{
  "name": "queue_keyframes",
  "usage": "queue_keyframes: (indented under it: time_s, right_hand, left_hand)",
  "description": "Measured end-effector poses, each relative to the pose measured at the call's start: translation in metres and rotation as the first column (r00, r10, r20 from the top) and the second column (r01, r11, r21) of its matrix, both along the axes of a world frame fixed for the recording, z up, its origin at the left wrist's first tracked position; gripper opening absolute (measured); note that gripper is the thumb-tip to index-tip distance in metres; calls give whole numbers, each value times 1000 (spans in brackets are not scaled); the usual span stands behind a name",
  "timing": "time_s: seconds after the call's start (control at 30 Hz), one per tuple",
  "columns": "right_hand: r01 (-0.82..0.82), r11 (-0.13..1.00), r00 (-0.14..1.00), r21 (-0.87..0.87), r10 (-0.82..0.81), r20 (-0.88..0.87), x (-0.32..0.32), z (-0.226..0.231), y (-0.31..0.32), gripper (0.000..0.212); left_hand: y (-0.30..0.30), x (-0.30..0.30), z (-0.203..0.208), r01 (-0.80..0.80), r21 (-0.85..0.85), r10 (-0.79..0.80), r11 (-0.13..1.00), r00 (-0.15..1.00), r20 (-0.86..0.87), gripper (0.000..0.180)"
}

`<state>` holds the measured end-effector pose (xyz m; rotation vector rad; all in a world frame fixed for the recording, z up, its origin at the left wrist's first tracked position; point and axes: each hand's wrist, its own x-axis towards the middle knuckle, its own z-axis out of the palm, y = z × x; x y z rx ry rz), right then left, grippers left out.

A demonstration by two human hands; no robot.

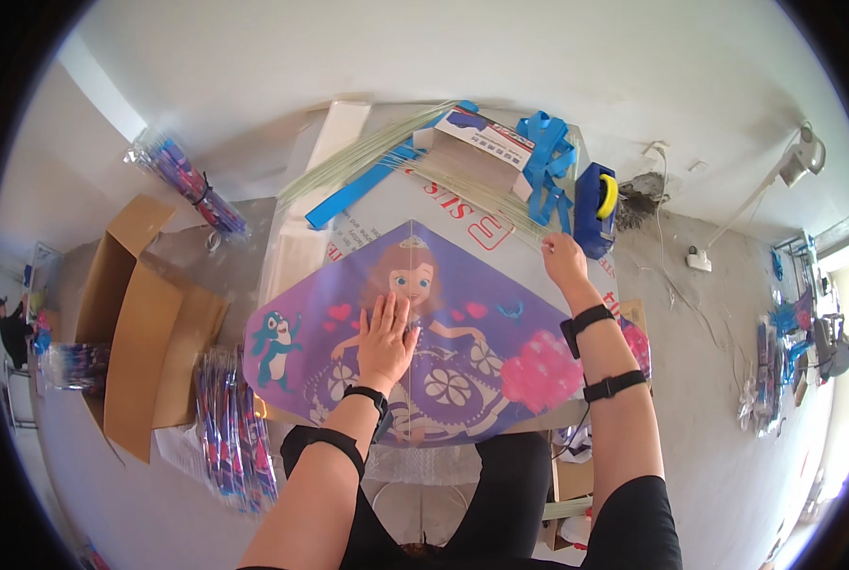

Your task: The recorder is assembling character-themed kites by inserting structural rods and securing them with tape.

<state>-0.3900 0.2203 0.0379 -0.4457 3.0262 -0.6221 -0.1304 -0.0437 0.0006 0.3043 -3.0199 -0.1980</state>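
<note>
One broad purple, kite-shaped printed sheet (453, 356) lies spread beneath my left hand (386, 337) in the head view, showing a cartoon figure, hearts and a pink cluster. That hand is flat, its palm down on the sheet's middle and its fingers pointing away from me. My right hand (563, 258) is beyond the sheet's upper right edge, fingertips drawn together; I cannot tell whether anything thin is pinched between them. My right forearm crosses over the sheet's right corner, hiding part of it.

Under the sheet, and showing between my hands, is a white board with red print (515, 255). Beyond my left hand a bundle of thin, pale green rods (372, 150) slants across a flat, bright blue strip (353, 190). Farther on, between my two hands, stands an open white carton with a dark printed flap (481, 152), crowding the far end. Loops of blue ribbon (545, 157) lie ahead of my right hand, and just beside it on the right sits a dark blue tape dispenser with a yellow ring (591, 211).

Well to the left of my left hand are an open brown cardboard box (139, 356) and, nearer me, a pile of colourful, clear-wrapped packets (234, 432).
</note>
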Motion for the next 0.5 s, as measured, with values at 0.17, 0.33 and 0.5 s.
queue_keyframes:
  time_s: [0.17,0.33,0.5]
  right_hand:
    - [-11,994,989,113,27,-145,-39,-3,-46,16]
    - [-27,979,990,201,54,-129,-56,-1,-65,15]
    - [-64,963,991,263,92,-95,-64,-5,-68,12]
  left_hand:
    - [-2,1,0,5,15,-5,1000,1000,-1,57]
    - [-2,2,-3,6,30,-6,1000,1000,2,57]
    - [-4,1,1,0,47,1,999,1000,-8,57]
